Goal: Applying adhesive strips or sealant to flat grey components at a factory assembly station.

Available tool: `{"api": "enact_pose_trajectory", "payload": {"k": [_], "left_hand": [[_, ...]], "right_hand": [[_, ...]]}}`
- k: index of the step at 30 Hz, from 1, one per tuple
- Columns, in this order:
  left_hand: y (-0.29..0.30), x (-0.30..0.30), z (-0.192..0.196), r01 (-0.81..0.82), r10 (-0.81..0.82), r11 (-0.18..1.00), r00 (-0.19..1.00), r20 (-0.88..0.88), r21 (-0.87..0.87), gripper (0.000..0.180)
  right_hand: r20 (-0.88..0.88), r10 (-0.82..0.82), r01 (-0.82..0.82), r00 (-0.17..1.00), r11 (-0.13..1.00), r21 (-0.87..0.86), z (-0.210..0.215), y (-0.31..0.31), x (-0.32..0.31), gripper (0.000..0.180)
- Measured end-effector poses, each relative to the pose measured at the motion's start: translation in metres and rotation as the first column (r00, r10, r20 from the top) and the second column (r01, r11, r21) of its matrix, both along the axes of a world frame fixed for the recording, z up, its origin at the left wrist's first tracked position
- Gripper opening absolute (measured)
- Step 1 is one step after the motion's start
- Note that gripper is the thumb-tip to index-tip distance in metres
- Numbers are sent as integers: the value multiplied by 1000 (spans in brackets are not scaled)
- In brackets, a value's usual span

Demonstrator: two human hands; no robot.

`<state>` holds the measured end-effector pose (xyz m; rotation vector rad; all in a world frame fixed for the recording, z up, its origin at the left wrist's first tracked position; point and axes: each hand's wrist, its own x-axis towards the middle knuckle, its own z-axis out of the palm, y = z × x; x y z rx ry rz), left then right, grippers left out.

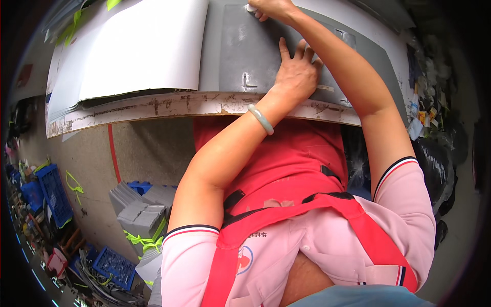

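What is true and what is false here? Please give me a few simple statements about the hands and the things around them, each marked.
1. The left hand rests on the grey panel. True.
2. The pale bracelet is on the right wrist. False: it is on the left wrist.
3. The right hand holds a small white piece. True.
4. The white sheets lie right of the grey panel. False: they lie left of it.
5. The apron is red. True.

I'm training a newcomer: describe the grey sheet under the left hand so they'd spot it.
On the table, look just right of the white sheets. There the left hand rests on the grey sheet. Unlike them, it is dark, with a pale L-shaped mark.
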<state>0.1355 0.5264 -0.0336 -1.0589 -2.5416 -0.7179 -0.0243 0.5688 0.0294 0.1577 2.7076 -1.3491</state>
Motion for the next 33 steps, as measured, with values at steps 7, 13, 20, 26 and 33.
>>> {"api": "enact_pose_trajectory", "payload": {"k": [7,13,20,26,33], "left_hand": [[7,1,-5,-3,13,987,998,-67,158,31],[4,-11,-13,20,-115,933,962,246,360,25],[-4,2,-6,36,-36,999,998,-48,2,47],[-8,3,-17,-2,4,1000,997,-78,20,51],[-5,-1,-5,-17,13,999,995,-99,-43,43]], "right_hand": [[100,75,-65,992,992,-105,-6,12,5,8],[210,336,-343,918,939,-7,22,-16,113,16],[263,415,-446,871,892,73,20,-31,140,11],[230,541,-565,809,824,48,26,-29,151,16],[-76,632,-551,771,723,416,12,-12,164,20]]}}
